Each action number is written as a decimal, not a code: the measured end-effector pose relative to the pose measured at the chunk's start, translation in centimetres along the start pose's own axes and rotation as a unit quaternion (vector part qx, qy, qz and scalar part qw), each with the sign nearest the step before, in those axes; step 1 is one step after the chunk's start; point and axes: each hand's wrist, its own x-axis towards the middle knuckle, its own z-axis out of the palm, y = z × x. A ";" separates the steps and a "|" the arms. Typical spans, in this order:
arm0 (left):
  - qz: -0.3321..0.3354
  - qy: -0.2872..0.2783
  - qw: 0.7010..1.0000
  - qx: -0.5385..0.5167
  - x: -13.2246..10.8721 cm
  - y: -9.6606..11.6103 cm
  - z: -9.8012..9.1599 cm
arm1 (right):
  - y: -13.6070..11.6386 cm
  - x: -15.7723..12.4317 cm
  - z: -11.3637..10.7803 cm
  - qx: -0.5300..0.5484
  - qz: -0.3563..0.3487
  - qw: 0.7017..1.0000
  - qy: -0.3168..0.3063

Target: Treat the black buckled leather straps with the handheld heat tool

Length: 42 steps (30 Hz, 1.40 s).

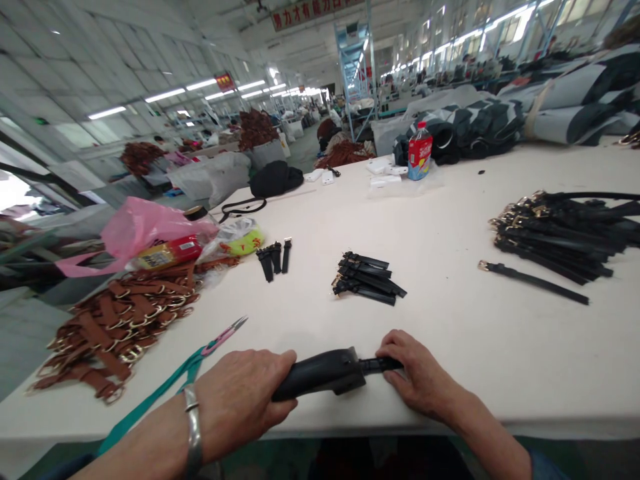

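The left hand (250,387), knuckles up, grips a black tool (323,373); the right hand (420,377), fingers curled, pinches a black strap (373,365) at its front end. That strap seems part-way done. Beyond lie a small bundle (373,279), then a larger pile (560,233); which is finished is unclear.

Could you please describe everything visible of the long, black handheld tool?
The long, black, plastic-looking tool has a rounded handle and broader, blunt head. The left hand grips its handle, holding it sideways near the front edge of the white table. A narrow black strap in the right hand meets its head; whether it goes inside is unclear.
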 end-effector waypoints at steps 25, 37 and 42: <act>0.010 0.025 1.000 -0.015 1.0 0.2 0.7 | 0.2 -0.2 0.4 0.005 -0.016 1.000 0.025; -0.003 0.042 0.996 -0.079 1.8 0.4 1.1 | -0.1 -0.1 0.3 0.004 -0.020 0.999 0.029; -0.032 0.017 0.995 -0.091 0.2 -1.6 1.4 | -0.1 -0.2 0.4 0.000 -0.024 0.999 0.033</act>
